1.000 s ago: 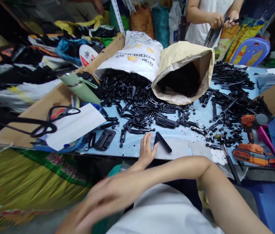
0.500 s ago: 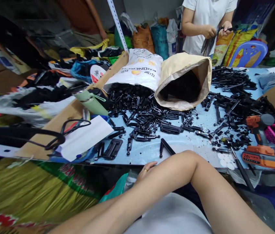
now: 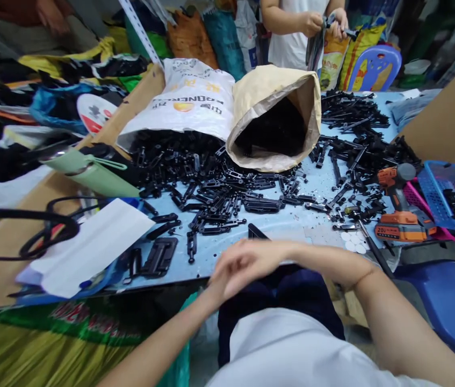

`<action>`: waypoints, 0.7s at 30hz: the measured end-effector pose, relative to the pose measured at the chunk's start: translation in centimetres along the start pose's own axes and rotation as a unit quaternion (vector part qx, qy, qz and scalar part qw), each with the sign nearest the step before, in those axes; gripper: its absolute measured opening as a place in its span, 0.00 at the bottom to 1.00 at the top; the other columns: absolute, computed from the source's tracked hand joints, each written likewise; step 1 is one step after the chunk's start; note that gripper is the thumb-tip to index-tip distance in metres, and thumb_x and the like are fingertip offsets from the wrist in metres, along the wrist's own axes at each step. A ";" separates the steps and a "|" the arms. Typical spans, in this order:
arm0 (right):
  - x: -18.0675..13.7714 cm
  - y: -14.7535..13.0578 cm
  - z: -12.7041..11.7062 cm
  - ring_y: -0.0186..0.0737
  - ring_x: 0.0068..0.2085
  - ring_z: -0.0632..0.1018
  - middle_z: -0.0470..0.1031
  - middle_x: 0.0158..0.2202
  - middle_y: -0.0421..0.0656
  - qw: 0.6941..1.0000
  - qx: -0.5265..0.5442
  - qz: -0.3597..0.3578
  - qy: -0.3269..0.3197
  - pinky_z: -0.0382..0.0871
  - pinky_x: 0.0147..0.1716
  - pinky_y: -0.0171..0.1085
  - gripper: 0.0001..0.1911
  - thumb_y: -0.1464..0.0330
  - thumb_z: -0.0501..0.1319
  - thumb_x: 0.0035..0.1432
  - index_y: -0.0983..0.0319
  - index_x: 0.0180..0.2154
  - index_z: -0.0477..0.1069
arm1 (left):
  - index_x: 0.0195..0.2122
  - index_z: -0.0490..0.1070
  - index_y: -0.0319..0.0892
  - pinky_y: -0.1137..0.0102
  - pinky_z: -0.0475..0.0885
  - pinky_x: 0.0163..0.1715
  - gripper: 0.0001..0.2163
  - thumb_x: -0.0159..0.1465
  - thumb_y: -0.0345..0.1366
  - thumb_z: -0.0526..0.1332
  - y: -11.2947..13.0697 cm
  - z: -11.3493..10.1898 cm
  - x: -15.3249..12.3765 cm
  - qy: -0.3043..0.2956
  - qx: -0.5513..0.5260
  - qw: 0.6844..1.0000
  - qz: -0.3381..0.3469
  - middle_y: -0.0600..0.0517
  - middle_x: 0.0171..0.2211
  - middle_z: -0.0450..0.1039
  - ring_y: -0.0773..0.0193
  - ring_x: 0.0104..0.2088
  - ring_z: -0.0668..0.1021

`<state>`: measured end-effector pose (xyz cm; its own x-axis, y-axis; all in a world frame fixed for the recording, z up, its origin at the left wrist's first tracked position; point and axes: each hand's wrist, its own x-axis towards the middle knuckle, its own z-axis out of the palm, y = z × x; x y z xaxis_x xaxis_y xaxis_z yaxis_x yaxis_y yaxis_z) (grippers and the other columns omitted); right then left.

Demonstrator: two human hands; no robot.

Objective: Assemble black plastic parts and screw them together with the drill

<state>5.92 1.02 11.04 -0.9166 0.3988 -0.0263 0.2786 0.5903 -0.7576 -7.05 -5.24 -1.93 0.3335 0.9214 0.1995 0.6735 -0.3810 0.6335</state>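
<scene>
Two bare hands overlap at the near edge of the blue-surfaced bench (image 3: 208,252): right hand (image 3: 248,262) above left hand (image 3: 219,287), mostly hidden; cannot tell either grip. One flat black bar-shaped part (image 3: 257,232) lies just beyond, partly covered. Risk: forearm sweep could push it into the heaped black parts (image 3: 221,199), mixing them. Counts: one orange-and-black cordless drill (image 3: 401,217), heap uncountable.

Around the clock face of your view: a tilted pale green bottle (image 3: 100,180) with a loop at nine o'clock, white paper (image 3: 104,242) at eight, a blue seat (image 3: 447,301) at four. Farther back — a purple stool (image 3: 390,67) at two, a white-shirted co-worker (image 3: 289,45) at one, a teal sack (image 3: 224,45) at twelve.
</scene>
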 end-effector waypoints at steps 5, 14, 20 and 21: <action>-5.8 11.9 -11.1 0.32 0.33 0.73 0.73 0.34 0.45 0.919 -0.231 0.260 0.187 0.68 0.33 0.35 0.13 0.66 0.50 0.64 0.65 0.37 0.70 | 0.52 0.66 0.43 0.50 0.56 0.56 0.20 0.60 0.24 0.50 1.1 0.4 5.2 -0.126 0.177 0.961 0.172 0.44 0.50 0.69 0.53 0.56 0.66; -14.3 22.3 -19.2 0.33 0.29 0.65 0.65 0.20 0.43 0.834 -0.379 0.354 0.187 0.59 0.33 0.37 0.19 0.78 0.52 0.56 0.64 0.15 0.58 | 0.52 0.63 0.38 0.66 0.65 0.37 0.20 0.60 0.20 0.49 3.4 1.6 7.4 -0.146 0.317 0.926 0.141 0.45 0.37 0.72 0.60 0.39 0.73; -14.5 20.3 -19.9 0.40 0.41 0.69 0.73 0.36 0.54 0.789 -0.515 0.317 0.111 0.57 0.45 0.44 0.10 0.81 0.50 0.55 0.66 0.27 0.66 | 0.51 0.64 0.39 0.67 0.64 0.36 0.19 0.59 0.20 0.51 3.2 2.3 6.7 -0.127 0.306 0.939 0.090 0.46 0.36 0.71 0.60 0.39 0.73; -14.2 19.3 -19.7 0.42 0.43 0.68 0.72 0.38 0.57 0.785 -0.523 0.312 0.116 0.55 0.47 0.46 0.10 0.79 0.48 0.57 0.68 0.31 0.67 | 0.50 0.64 0.40 0.67 0.64 0.36 0.18 0.60 0.21 0.51 3.1 2.5 6.6 -0.125 0.299 0.942 0.082 0.46 0.36 0.71 0.60 0.39 0.73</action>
<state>29.94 20.53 9.65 -0.4653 0.8846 0.0322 0.8467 0.4342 0.3077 -1.09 -0.49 -0.57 0.5607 0.8275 0.0282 0.8255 -0.5613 0.0592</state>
